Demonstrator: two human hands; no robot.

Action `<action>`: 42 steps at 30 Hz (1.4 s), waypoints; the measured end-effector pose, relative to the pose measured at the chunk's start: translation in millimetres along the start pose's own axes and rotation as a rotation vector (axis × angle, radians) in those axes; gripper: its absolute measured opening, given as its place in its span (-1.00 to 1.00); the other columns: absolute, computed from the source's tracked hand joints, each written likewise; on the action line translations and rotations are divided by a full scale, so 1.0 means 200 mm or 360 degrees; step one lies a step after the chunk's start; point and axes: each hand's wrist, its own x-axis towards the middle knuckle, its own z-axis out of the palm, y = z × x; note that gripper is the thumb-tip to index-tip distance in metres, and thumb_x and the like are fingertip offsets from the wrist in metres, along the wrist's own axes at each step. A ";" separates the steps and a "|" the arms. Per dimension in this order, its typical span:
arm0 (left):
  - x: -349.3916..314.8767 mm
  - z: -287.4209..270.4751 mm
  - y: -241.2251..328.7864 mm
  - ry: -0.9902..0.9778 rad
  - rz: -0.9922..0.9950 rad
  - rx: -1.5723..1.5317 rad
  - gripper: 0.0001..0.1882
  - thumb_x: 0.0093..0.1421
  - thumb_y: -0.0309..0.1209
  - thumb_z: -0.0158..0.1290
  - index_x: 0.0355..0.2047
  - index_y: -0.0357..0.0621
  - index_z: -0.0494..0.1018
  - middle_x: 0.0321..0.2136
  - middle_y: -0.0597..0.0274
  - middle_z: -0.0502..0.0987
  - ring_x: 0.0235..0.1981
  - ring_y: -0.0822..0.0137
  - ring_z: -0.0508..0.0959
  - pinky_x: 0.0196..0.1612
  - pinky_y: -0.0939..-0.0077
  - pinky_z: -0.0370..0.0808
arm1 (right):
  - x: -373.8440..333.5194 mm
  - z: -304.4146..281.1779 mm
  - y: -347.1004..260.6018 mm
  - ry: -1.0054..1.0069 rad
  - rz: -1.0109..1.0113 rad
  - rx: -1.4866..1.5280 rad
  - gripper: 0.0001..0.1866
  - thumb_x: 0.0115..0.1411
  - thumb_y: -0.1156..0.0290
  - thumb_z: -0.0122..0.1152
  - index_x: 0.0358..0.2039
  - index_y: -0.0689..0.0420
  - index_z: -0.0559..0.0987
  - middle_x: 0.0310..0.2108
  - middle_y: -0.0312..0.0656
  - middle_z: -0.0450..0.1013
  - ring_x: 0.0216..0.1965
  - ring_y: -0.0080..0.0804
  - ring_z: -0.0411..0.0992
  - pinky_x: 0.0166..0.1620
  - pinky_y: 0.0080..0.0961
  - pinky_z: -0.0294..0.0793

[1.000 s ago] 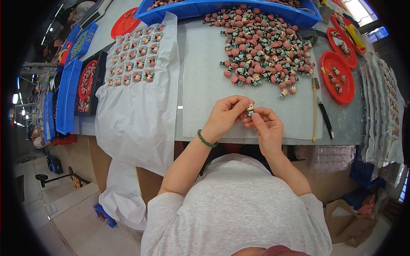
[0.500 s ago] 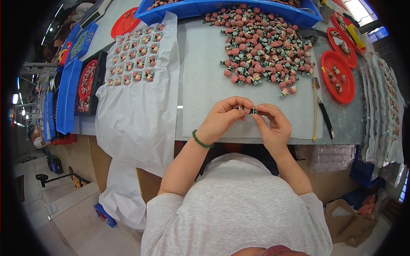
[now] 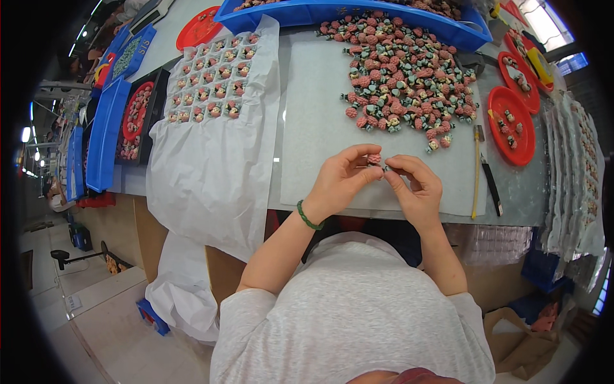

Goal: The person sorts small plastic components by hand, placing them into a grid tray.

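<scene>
Between my fingertips is a small figurine [image 3: 375,159] with a pink bumpy top, held above the white sheet [image 3: 307,128]. My left hand [image 3: 342,180] pinches it from the left, thumb against forefinger. From the other side my right hand [image 3: 416,189] closes thumb and finger on its lower end. Fingers cover much of the figurine. Just beyond my hands lies a big heap of similar pink and pale green figurines [image 3: 403,77]. To the left, a tray with square cells [image 3: 203,77] holds rows of figurines and rests on white tissue paper [image 3: 204,173].
At the right lie a thin yellow-handled brush [image 3: 476,173] and a black-handled knife [image 3: 491,182]. A red plate [image 3: 528,144] there carries several figurines. A long blue bin [image 3: 307,14] borders the heap at the back. Stacked clear trays [image 3: 572,173] stand far right; another blue bin [image 3: 105,141] stands left.
The figurine has been turned between my fingers, its pink top now showing upward. Both hands stay close together. The whole view has shifted slightly.
</scene>
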 end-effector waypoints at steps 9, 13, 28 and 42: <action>-0.09 -0.03 0.01 0.0015 0.0162 0.0106 -0.64 0.01 -0.61 0.07 -0.12 -0.30 0.37 -0.20 0.21 0.39 -0.17 0.42 0.41 -0.08 0.55 0.40 | -0.01 0.05 0.03 0.0026 0.0278 0.0377 -0.78 0.21 0.43 -0.05 -0.28 0.32 0.47 -0.26 -0.14 0.39 -0.30 -0.52 0.38 -0.24 -0.63 0.40; -0.16 -0.26 0.24 0.0504 0.0549 0.0666 -0.66 -0.01 -0.55 0.08 -0.16 -0.27 0.41 -0.27 0.21 0.44 -0.25 0.46 0.45 -0.21 0.58 0.45 | -0.01 0.07 0.04 0.0001 0.0259 0.0234 -0.67 0.26 0.32 -0.17 -0.29 0.33 0.47 -0.31 -0.16 0.40 -0.36 -0.53 0.37 -0.29 -0.63 0.39; -0.37 -1.56 0.50 0.1710 0.0284 0.2331 -0.67 -0.07 -0.44 0.08 -0.27 -0.36 0.42 -0.48 -0.05 0.49 -0.43 0.07 0.50 -0.32 0.36 0.40 | -0.03 0.06 0.10 0.0062 0.0321 -0.0012 -0.75 0.23 0.38 -0.09 -0.34 0.32 0.47 -0.38 -0.19 0.41 -0.43 -0.56 0.34 -0.33 -0.69 0.33; -0.27 -1.78 0.40 0.1614 -0.0647 0.2934 -0.35 0.20 0.06 -0.37 -0.05 -0.37 0.15 0.05 -0.13 0.15 0.15 0.00 0.04 0.07 0.00 0.07 | 0.00 0.02 0.03 0.0012 -0.0049 -0.0244 -0.88 0.08 0.53 0.10 -0.35 0.29 0.50 -0.42 -0.16 0.43 -0.42 -0.55 0.38 -0.39 -0.68 0.37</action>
